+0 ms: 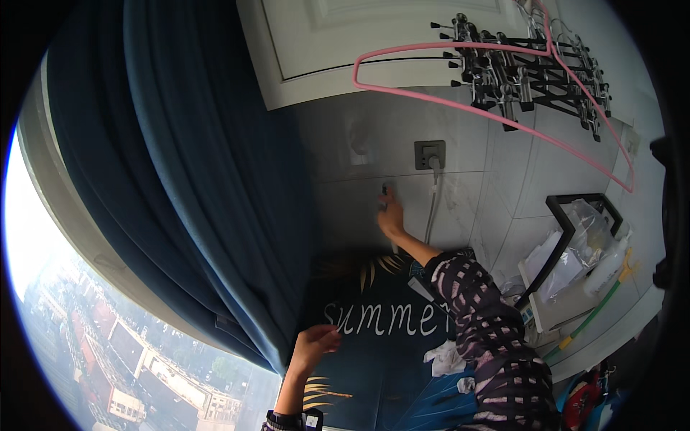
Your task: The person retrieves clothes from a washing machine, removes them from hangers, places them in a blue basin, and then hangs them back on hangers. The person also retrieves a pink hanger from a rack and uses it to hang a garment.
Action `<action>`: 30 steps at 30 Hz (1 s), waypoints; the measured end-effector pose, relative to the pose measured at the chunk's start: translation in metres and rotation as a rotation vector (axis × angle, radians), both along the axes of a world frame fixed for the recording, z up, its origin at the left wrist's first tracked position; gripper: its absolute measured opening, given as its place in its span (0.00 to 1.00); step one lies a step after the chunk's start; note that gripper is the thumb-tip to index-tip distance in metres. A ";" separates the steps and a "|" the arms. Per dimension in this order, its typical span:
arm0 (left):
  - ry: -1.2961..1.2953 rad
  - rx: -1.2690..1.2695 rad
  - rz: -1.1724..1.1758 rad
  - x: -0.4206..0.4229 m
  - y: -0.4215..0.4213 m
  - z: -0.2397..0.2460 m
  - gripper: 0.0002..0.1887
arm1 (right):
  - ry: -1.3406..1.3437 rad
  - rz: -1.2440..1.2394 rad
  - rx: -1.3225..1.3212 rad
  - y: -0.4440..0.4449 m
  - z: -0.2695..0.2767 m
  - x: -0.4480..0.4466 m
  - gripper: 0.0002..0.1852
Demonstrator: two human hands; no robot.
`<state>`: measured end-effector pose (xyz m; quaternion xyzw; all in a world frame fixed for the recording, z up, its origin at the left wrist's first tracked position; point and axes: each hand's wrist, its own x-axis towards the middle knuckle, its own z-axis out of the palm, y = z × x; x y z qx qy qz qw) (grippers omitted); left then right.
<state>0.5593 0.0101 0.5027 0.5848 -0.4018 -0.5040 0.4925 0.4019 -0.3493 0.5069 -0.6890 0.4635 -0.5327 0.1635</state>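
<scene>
My right hand [391,215] reaches out to the grey tiled wall, its fingers at a small dark-and-metal fitting [385,188], perhaps a tap; whether they grip it is unclear. Up and to the right of that hand is a wall socket [421,148] with a plug in it and a grey cord [433,202] hanging down. My left hand [318,345], fingers curled, is above a dark blue cover [372,372] with white lettering and gold leaf prints. Crumpled white tissue [446,360] lies on the cover beside my right sleeve. A flat grey object [420,289] is partly hidden by that sleeve.
Blue curtains [178,161] hang at the left before a window. A pink hanger [458,105] and black clip hangers [501,75] hang at the upper right, near a white cabinet [377,32]. A black-framed rack [558,242] with plastic bags stands at the right, beside a green and yellow pole [587,315].
</scene>
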 end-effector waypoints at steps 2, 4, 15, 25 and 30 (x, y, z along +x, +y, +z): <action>0.003 0.010 -0.038 -0.010 -0.010 0.004 0.15 | 0.080 0.048 0.095 0.009 0.010 -0.007 0.22; 0.002 0.007 -0.065 -0.015 -0.016 0.009 0.14 | 0.229 0.076 0.267 0.002 0.026 -0.030 0.24; 0.027 0.070 -0.014 -0.004 -0.006 0.001 0.13 | 0.757 -0.403 -0.226 -0.042 0.053 -0.094 0.35; -0.012 0.147 0.154 0.041 0.041 -0.042 0.16 | 0.961 -0.220 -0.010 0.005 0.071 -0.096 0.33; -0.062 0.171 0.057 0.038 0.083 -0.066 0.18 | 1.015 -0.066 -0.093 0.114 0.060 -0.116 0.30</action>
